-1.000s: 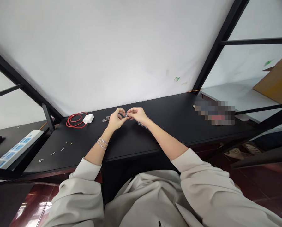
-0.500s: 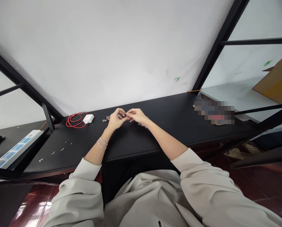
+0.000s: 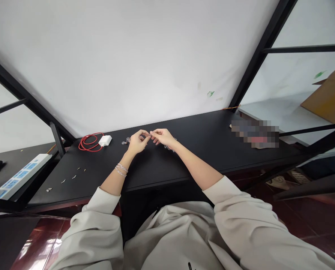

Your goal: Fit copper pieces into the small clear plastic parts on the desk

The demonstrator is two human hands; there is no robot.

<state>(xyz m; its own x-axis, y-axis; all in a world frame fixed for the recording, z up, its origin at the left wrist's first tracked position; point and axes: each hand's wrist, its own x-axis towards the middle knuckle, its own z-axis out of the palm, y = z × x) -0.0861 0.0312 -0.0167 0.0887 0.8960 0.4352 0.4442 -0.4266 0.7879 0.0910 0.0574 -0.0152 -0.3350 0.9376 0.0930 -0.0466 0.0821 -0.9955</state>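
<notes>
The left hand [image 3: 137, 141] and right hand [image 3: 163, 137] pinch a tiny clear bead [image 3: 149, 135] between fingertips; more loose beads [image 3: 125, 141] wait on the black desk [image 3: 212, 146].

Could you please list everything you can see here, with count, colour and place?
desk: one, black, across the middle
cable: one, red, coiled, desk's back left
charger: one, white, touching the cable's right side
beads: a few, clear, by the left hand
bits: several, pale, desk's front left
power strip: one, white and blue, side desk at left
cardboard: one, brown, far right
bracelets: a few, silver, left wrist
left hand: pinching a tiny piece
right hand: fingertips meeting the left's
</notes>
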